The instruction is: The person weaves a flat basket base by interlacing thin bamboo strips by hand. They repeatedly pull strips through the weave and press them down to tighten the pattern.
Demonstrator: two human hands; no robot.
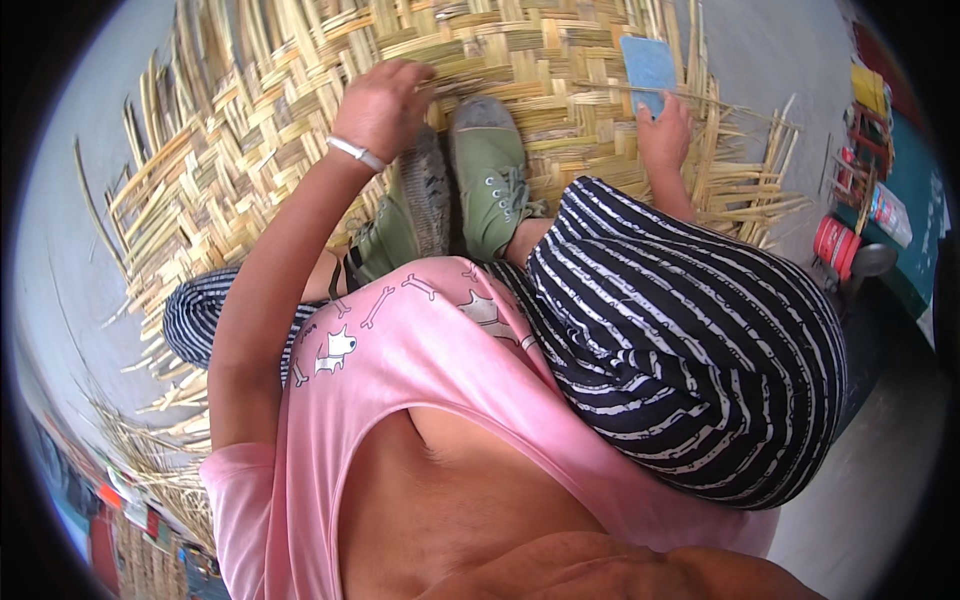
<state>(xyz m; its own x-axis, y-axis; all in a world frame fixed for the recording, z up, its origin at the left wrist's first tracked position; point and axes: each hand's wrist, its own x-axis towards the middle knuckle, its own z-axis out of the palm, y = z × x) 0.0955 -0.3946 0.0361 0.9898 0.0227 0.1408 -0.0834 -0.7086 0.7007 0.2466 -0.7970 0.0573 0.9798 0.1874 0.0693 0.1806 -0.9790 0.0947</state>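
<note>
A half-woven mat (270, 140) of flat, straw-coloured strips spreads over the floor beneath my feet, with loose strip ends sticking out along its edges. My left hand (385, 102), with a silver bracelet (357, 153) at the wrist, hangs over the mat near the toe of my shoe. Its fingers bend downward and are blurred, so what they hold, if anything, cannot be made out. At the right, my right hand (665, 135) closes thumb and fingers around the lower end of a flat blue rectangular piece (650, 65). A thin strip (720, 100) runs crosswise by these fingers.
My green lace-up shoes (488, 160) press on the mat's middle. Loose strips (165, 480) lie at the lower left on the grey floor (75, 270). Off to the right stand a red spool-like item (835, 247), a white container (890, 215) and a green surface (920, 170).
</note>
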